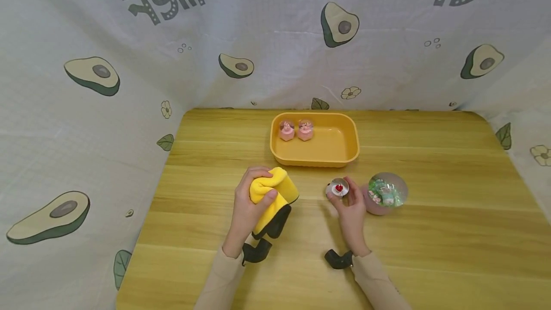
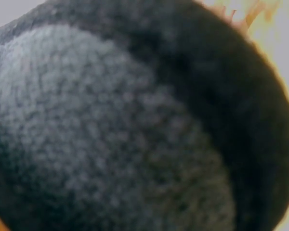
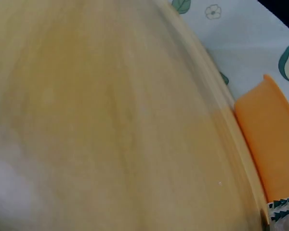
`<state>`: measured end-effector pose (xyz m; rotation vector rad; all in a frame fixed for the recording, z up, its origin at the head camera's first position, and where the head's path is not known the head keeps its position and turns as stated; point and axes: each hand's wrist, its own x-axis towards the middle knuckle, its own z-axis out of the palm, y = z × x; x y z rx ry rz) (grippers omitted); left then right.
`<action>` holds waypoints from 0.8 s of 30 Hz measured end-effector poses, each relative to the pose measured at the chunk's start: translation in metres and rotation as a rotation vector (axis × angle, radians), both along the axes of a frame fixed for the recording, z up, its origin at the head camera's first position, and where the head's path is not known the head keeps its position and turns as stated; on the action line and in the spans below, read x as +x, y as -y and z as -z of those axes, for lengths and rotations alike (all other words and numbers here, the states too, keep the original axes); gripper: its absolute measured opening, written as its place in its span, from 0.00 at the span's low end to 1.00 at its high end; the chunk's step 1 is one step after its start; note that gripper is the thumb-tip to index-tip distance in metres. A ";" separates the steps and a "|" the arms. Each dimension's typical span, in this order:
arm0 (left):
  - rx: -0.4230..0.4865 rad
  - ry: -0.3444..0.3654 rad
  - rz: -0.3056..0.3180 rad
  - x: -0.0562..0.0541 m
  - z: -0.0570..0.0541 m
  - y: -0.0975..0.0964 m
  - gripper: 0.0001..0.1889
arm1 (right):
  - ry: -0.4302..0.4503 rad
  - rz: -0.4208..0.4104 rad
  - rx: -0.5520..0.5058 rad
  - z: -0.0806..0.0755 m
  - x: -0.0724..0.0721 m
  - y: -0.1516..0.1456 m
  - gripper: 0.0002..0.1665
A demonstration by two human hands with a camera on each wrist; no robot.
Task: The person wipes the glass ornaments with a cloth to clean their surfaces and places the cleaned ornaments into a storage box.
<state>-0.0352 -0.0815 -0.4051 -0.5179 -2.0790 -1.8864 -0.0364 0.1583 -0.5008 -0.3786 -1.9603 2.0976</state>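
Note:
My left hand [image 1: 251, 202] grips a folded yellow cloth [image 1: 275, 188] with a dark grey underside and edging, thumb on top. In the left wrist view the cloth's dark grey side [image 2: 101, 125] fills most of the picture, blurred. In my right hand [image 1: 350, 209] a small clear snow globe [image 1: 337, 187] with a red figure inside is pinched between thumb and fingers, to the right of the cloth and apart from it. Close beside the right hand's outer side stands a larger snow globe [image 1: 387, 193] with a pink base and a green and pink scene inside.
Behind the hands lies a yellow-orange plastic tray [image 1: 342, 140]. Two small pink-based globes [image 1: 287, 130] sit at its left end. The wooden table [image 1: 452, 214] meets an avocado-print curtain [image 1: 275, 27] at the back. The right wrist view catches the tray's side [image 3: 267, 139].

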 end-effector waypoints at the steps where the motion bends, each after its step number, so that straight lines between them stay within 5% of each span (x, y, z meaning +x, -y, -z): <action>1: -0.002 -0.002 0.000 0.000 0.000 0.000 0.26 | 0.010 0.004 0.010 0.001 0.000 0.000 0.40; 15: -0.027 -0.052 -0.011 -0.002 0.001 -0.001 0.24 | 0.054 0.014 0.210 0.009 -0.001 -0.002 0.34; 24: -0.023 -0.047 -0.005 -0.001 0.001 -0.001 0.24 | 0.099 0.030 0.177 0.007 -0.001 -0.001 0.30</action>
